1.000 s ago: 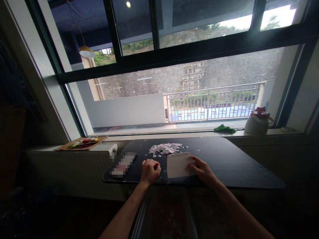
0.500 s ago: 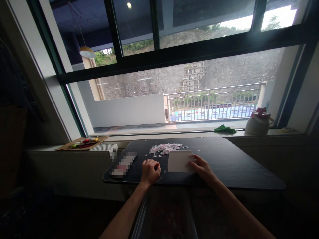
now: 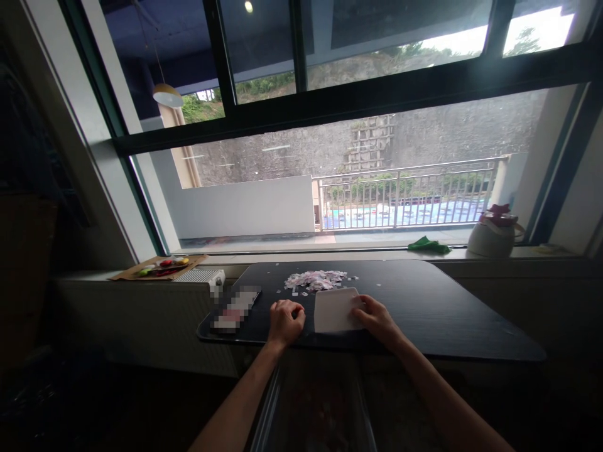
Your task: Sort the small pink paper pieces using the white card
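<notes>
White near-square card (image 3: 333, 312), far edge toward scraps (image 3: 316, 280); right hand (image 3: 380, 320) pinches it; left hand (image 3: 285, 321) curled.

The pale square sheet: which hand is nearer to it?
The person's right. The right hand holds the pale square sheet by its right edge; the left hand, loosely curled, is to the sheet's left, not touching it.

A jug (image 3: 491, 240) and green cloth (image 3: 428, 245) sit on the sill (image 3: 358, 255) — a railing (image 3: 397, 198) stands beyond the window (image 3: 330, 103) — a radiator (image 3: 155, 317) at lower left.
</notes>
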Tool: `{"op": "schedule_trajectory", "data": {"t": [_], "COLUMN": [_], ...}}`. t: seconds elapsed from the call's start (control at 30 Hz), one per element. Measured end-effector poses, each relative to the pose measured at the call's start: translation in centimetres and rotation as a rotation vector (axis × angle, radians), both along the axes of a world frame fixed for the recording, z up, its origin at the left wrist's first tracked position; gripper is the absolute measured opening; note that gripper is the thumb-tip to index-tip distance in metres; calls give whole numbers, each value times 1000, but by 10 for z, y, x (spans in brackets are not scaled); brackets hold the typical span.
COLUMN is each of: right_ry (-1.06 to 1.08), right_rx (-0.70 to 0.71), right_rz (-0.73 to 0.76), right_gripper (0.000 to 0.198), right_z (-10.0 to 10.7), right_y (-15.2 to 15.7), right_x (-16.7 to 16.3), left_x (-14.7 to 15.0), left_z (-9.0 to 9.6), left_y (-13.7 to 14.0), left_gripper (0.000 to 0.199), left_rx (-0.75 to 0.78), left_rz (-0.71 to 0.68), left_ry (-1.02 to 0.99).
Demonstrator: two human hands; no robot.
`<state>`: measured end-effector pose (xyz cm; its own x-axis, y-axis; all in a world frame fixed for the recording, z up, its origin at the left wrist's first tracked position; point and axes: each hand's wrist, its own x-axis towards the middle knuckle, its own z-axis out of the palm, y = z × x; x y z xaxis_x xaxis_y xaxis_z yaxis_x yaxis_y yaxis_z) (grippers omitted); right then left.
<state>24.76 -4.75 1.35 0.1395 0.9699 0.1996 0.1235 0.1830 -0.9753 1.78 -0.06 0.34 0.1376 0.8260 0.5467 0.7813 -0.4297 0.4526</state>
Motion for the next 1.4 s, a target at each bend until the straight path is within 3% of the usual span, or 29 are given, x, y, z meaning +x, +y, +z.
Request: {"op": "schedule_trajectory", "data": {"t": [0.6,0.93,1.0,1.07,1.17,1.3,1.4], "right_ry": [13,39,89,135,33,-273,-371], "right_rx": [-11,-8,19,51,61,74,91], "right_rz": [116,83,4,-194,-431,-507,-505], "right_gripper": [33,34,35,38,41,39,34], "right_z": [4,2,-3,-10,-15,-11,-8], "right_y": [-4,-4,1,7,19,32,37], "right_x": [3,0,3,9,14,11,5], "left_x": [0,0,0,1,2,2,2], "left_z": [1,1,1,1,0,0,0], "left_y": [-1,-1,-1,-2,-2,-3,-3], "left_gripper": [16,17,17,17,16,15,15], "left_rx": [6,17,17,15,8,0,3], "left_rz": [-5,-11,-12,-13,-18,-18,-24], "left_ry": [11,17,11,6,9,12,15]}}
